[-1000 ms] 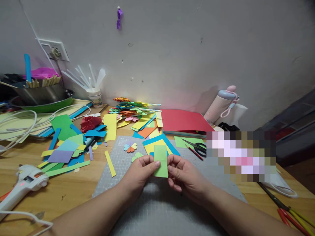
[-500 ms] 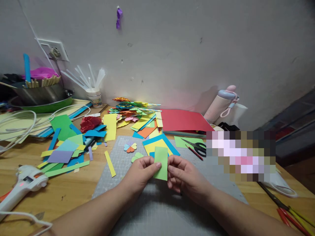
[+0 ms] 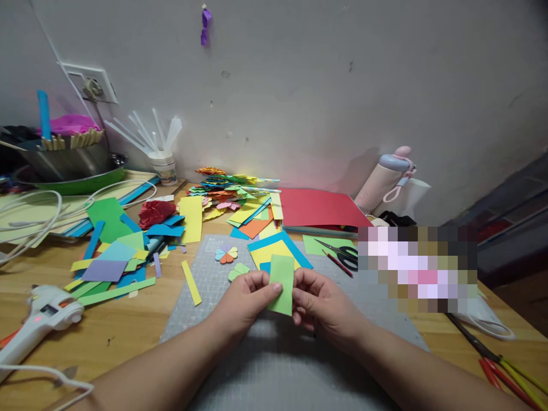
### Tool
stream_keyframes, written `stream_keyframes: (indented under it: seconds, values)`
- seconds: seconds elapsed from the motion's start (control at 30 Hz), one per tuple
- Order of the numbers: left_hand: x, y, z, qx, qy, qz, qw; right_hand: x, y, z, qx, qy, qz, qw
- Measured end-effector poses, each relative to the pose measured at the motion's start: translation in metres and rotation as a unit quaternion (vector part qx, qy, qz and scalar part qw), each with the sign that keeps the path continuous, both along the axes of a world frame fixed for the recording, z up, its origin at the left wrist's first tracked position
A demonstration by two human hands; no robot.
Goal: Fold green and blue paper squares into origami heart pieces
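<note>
A light green paper rectangle stands upright above the grey cutting mat. My left hand pinches its left side, thumb flat on the front and fingers behind. At the right edge, my right hand is closed with curled fingers, thumb and index gripping that edge. Behind the paper lie blue and yellow sheets. To the left on the mat are a multicoloured paper flower, a green paper flower and a yellow strip.
Black-handled scissors and a red pencil lie right of the sheets. A white glue gun with its cable rests at left, near paper scraps. Red card lies at the back; pliers sit at right.
The green paper is tilted slightly more, its top shifted a little to the right. Both hands keep nearly the same place; the whole view has moved slightly.
</note>
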State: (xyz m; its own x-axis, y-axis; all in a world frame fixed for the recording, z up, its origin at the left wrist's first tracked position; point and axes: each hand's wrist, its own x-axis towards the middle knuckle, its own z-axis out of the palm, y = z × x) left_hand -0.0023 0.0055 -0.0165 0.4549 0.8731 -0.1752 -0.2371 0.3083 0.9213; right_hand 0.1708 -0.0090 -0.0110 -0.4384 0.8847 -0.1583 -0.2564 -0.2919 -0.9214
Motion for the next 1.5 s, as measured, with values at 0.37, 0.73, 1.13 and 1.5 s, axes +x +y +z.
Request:
stream_keyframes:
  seconds: [0.37, 0.73, 1.13, 1.5]
  values:
    - [0.000, 0.001, 0.004, 0.021, 0.010, -0.017, 1.000, 0.002, 0.001, 0.001, -0.006, 0.002, 0.002, 1.000]
    - [-0.001, 0.000, 0.006, 0.019, 0.011, -0.030, 0.999, 0.003, 0.001, 0.002, -0.028, -0.024, -0.007, 0.999]
    - [-0.002, 0.004, 0.002, 0.024, 0.025, 0.003, 0.999, 0.004, 0.000, 0.002, 0.054, -0.099, -0.041, 0.993]
    - [-0.005, 0.005, 0.011, 0.078, 0.061, 0.007, 0.995, 0.004, -0.001, 0.002, 0.049, -0.097, -0.045, 0.993]
